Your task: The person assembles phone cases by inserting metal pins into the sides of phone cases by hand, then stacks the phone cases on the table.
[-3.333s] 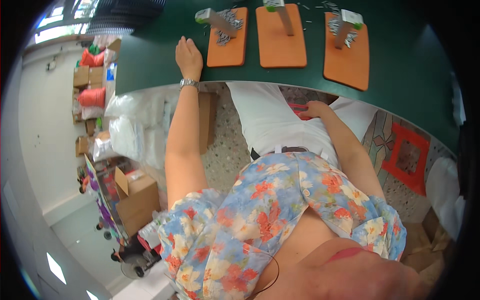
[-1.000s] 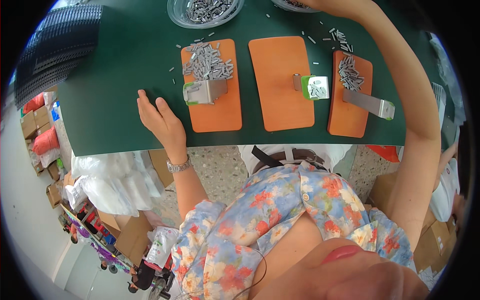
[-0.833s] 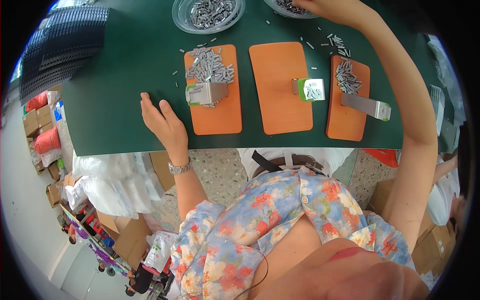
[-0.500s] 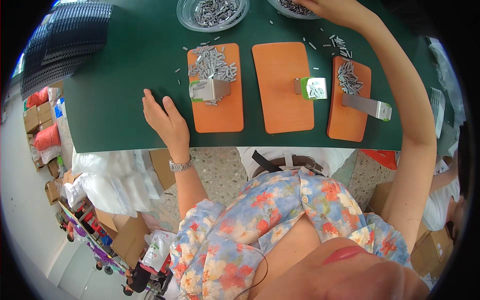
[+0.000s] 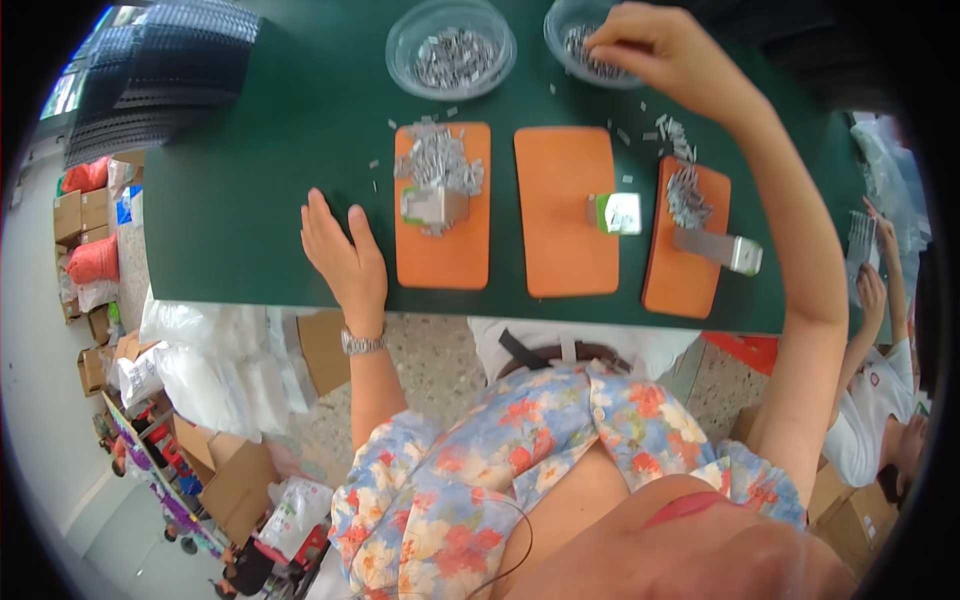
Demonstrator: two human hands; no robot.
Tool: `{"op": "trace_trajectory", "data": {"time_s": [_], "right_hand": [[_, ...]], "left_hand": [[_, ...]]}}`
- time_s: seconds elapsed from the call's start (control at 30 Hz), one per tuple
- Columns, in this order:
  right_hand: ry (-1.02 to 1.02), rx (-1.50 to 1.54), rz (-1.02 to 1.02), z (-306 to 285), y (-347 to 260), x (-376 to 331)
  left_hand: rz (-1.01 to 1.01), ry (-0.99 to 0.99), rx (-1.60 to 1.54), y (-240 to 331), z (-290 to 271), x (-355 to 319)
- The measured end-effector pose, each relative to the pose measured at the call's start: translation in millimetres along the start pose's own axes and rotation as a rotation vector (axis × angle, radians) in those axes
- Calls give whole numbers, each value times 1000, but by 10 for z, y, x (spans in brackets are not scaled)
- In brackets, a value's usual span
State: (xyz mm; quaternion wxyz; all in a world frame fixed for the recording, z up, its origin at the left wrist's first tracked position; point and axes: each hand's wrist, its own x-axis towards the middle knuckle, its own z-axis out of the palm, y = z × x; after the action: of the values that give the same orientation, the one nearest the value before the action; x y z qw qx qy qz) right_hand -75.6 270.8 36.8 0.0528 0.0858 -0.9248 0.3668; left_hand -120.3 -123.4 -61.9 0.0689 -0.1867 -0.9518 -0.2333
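My left hand (image 5: pixel 345 258) lies flat on the green table, fingers stretched out, a watch on its wrist. It rests just left of the left orange board (image 5: pixel 443 265), touching none of the pieces. My right hand (image 5: pixel 668 55) reaches over the right clear bowl (image 5: pixel 562 55) of small grey metal pieces (image 5: pixel 590 52). Its thumb and fingers are pinched together at the bowl's edge; what they hold, if anything, is too small to make out. A bent metal block (image 5: pixel 440 207) with green edging sits on the left board, with a heap of metal pieces (image 5: pixel 440 158) behind it.
A second clear bowl (image 5: pixel 398 65) of pieces stands at the back. The middle orange board (image 5: pixel 568 265) and right orange board (image 5: pixel 682 290) carry bent metal blocks. Loose pieces (image 5: pixel 675 135) lie near my right forearm. A co-worker's hand (image 5: pixel 872 290) shows at far right.
The view has shifted, so boards and bowls sit lower in it. My right hand remains at the right bowl, its fingers now fully visible. A co-worker's hands have come into view.
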Motion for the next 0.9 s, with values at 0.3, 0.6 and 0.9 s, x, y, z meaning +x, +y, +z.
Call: {"op": "trace_trajectory", "data": {"time_s": [0.3, 0.6, 0.9], "right_hand": [[-147, -81, -355, -134, -890, -494], [-185, -241, -350, -5, -969, -677], [-169, -181, -296, 7, -976, -695]], "left_hand": [[9, 22, -5, 34, 25, 72], [4, 10, -27, 54, 15, 19], [8, 9, -25, 40, 41, 35]]}}
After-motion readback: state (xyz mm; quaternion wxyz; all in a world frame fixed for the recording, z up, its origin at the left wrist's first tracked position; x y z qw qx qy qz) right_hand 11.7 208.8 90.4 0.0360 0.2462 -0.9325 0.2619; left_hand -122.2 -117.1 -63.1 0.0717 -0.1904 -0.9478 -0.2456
